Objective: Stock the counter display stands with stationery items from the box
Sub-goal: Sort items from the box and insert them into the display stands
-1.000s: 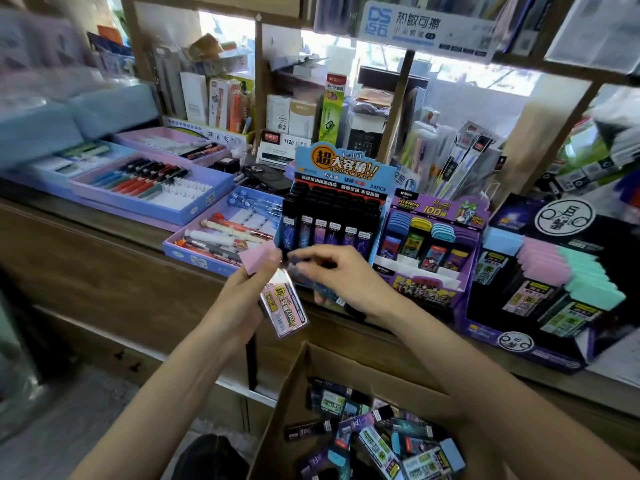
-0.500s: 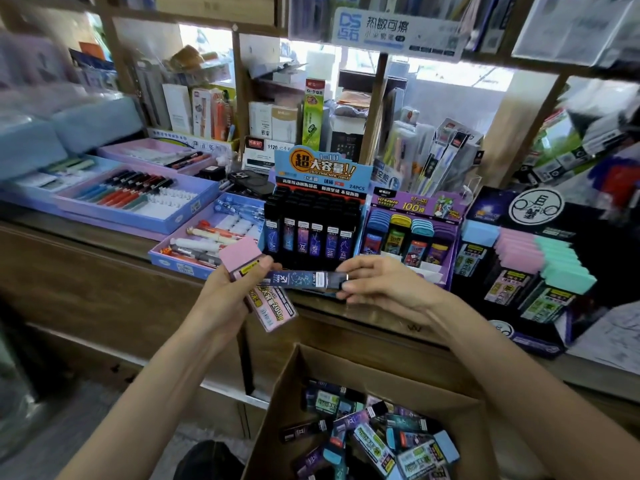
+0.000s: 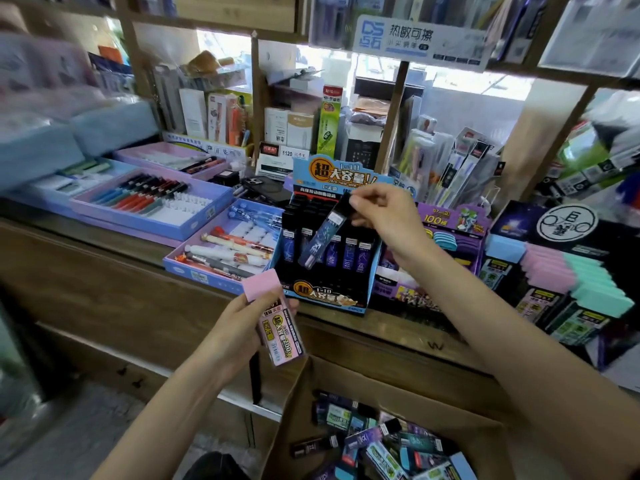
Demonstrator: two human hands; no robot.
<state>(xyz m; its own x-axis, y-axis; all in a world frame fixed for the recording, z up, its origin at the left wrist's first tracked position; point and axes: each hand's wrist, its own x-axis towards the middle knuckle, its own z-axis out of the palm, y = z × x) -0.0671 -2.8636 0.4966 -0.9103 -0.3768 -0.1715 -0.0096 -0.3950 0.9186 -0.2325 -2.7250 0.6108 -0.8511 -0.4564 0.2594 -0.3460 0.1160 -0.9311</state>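
Right now the right hand (image 3: 384,216) pinches 1 slim dark-blue lead tube with a black cap (image 3: 322,237) by its capped upper end, its grip narrow, with thumb and fingertips closed on the cap. The tube hangs tilted, its lower end over the front rows of the blue-and-black cardboard display stand (image 3: 325,296), in front of upright tubes of the same kind. Whether its tip touches them cannot be told. The stand sits near the front edge of the long wooden surface (image 3: 398,329).

The left hand (image 3: 239,327) holds a pink rectangular eraser in a printed sleeve (image 3: 282,336), fingers curled round its middle. The bare pink end points up, just below and left of the stand's front corner and out past the surface's edge.

Below both arms stands an open brown cardboard box (image 3: 398,379) with loose tubes and sleeved erasers heaped inside.

Just beside the stand on its right is a purple cardboard display stand (image 3: 450,218), and further right a black stand of blue, pink and green erasers (image 3: 571,271). On its left lies a blue tray of pens (image 3: 188,263).
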